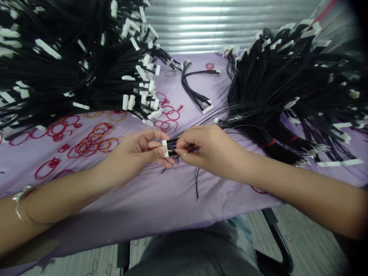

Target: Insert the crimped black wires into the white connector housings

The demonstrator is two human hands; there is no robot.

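Between its thumb and fingers, my left hand (pixel 146 149) holds a white plug connector (pixel 165 148). Thin black wires (pixel 171 143) run from the connector's right side toward my right hand (pixel 201 147). That hand is closed in a pinch on black wire just right of the connector, and its fingertips cover part of the wire. A loose black wire end (pixel 197 188) with a bare metal tip hangs below my right hand. Shorter wire ends poke out beneath the connector.
Black cables with white connectors (pixel 94 69) are heaped at the left, with another heap (pixel 264 84) at the right. Red rubber bands (pixel 92 143) lie on the purple cloth (pixel 161 207). A short cable (pixel 191 88) lies behind my hands. A corrugated panel (pixel 195 27) stands at the back.
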